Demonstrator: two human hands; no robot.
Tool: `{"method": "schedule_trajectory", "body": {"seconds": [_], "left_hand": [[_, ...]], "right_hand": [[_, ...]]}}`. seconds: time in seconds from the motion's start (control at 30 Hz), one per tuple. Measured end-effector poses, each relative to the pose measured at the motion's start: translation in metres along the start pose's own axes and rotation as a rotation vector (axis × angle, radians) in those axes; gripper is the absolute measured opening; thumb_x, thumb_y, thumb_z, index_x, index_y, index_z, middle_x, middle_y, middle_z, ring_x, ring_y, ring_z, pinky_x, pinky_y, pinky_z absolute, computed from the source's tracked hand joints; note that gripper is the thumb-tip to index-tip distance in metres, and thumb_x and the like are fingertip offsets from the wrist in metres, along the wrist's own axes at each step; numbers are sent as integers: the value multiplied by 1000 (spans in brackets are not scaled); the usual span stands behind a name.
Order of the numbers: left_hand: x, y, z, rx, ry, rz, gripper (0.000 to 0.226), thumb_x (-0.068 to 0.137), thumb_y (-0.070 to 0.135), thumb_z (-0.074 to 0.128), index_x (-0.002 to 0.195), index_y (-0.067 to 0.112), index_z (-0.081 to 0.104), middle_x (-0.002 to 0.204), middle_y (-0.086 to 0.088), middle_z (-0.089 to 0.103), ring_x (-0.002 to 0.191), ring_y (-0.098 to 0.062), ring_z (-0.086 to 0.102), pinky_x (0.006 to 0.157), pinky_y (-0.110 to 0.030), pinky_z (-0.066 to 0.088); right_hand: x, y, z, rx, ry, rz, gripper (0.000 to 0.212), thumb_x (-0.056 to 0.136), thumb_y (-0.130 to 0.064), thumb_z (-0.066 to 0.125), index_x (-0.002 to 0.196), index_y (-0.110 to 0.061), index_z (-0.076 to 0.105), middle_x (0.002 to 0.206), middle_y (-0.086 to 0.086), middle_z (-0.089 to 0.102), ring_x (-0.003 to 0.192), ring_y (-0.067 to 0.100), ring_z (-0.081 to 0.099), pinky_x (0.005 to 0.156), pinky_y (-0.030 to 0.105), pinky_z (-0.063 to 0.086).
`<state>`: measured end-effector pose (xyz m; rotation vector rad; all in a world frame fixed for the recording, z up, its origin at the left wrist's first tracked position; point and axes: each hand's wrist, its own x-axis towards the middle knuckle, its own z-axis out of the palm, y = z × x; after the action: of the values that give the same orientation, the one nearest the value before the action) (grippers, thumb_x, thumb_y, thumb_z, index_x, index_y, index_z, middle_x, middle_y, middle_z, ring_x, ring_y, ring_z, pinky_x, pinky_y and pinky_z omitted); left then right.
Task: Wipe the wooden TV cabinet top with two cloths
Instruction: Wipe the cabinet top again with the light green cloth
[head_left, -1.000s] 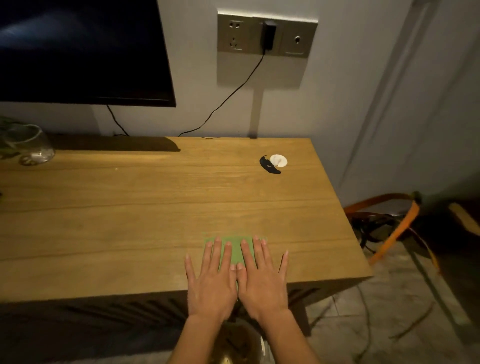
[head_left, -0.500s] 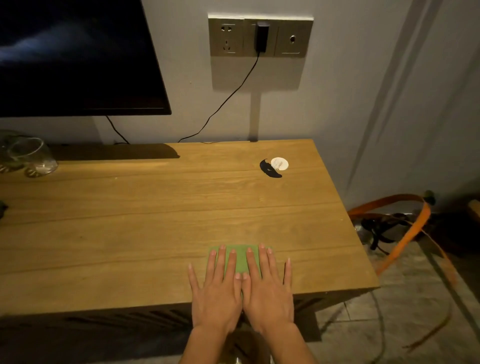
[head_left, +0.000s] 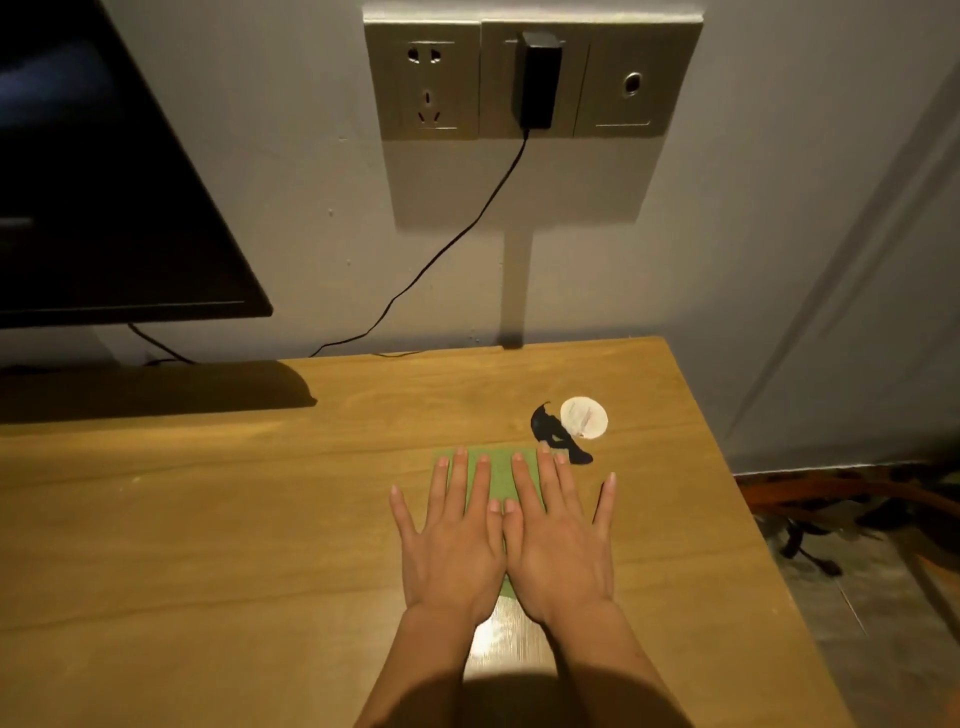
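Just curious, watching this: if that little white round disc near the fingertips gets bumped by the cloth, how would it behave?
The white disc looks thin and flat, so it would probably slide rather than roll or tip. It seems light, so the green cloth under the right hand could easily push it along. The cabinet top looks smooth, so little would slow it.

both hands (head_left: 506, 540) pushed green cloth (head_left: 497, 475) toward wall.

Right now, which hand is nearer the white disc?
Right. The right hand lies flat on the green cloth, fingertips just short of the white disc; the left hand lies beside it, farther away.
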<state>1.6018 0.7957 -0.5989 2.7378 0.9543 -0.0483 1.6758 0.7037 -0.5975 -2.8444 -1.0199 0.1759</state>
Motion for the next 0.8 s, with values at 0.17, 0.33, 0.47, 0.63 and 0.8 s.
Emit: {"method": "schedule_trajectory", "body": {"seconds": [0.17, 0.33, 0.47, 0.63, 0.8], "left_hand": [[75, 1, -2, 8, 40, 36, 56, 98, 47, -6, 152, 36, -10, 161, 11, -19, 146, -9, -23, 114, -58, -18], [126, 9, -3, -8, 55, 25, 57, 97, 46, -6, 153, 35, -7, 163, 9, -14, 148, -11, -20, 113, -60, -17], [153, 11, -3, -34, 68, 18, 56, 98, 45, -3, 154, 34, -5, 163, 9, -15, 148, -12, -18, 114, -60, -16], [172, 13, -5, -43, 92, 21, 61, 95, 45, -8, 154, 32, -2, 164, 7, -9, 149, -13, -15, 115, -61, -12], [177, 12, -5, -42, 107, 30, 64, 92, 45, -10, 154, 31, -1, 165, 6, -4, 150, -14, -11, 115, -62, -12]], "right_hand": [[70, 4, -3, -18, 6, 19, 62, 97, -49, -7, 156, -31, -3, 165, -2, -11, 150, 14, -16, 113, 62, -18], [124, 12, -5, -40, 9, 1, 59, 100, -48, -2, 156, -31, -5, 165, -2, -8, 149, 13, -17, 111, 61, -21], [153, 15, -6, -31, 7, -18, 61, 98, -48, -5, 156, -30, -3, 165, -2, -9, 150, 14, -15, 112, 61, -20], [173, 18, -7, -20, 28, -29, 61, 98, -48, -3, 156, -31, 2, 166, -3, -7, 150, 13, -13, 114, 61, -18], [178, 18, -6, -5, 50, -27, 61, 98, -47, -2, 156, -30, 4, 166, -3, -5, 150, 12, -12, 114, 61, -17]]}}
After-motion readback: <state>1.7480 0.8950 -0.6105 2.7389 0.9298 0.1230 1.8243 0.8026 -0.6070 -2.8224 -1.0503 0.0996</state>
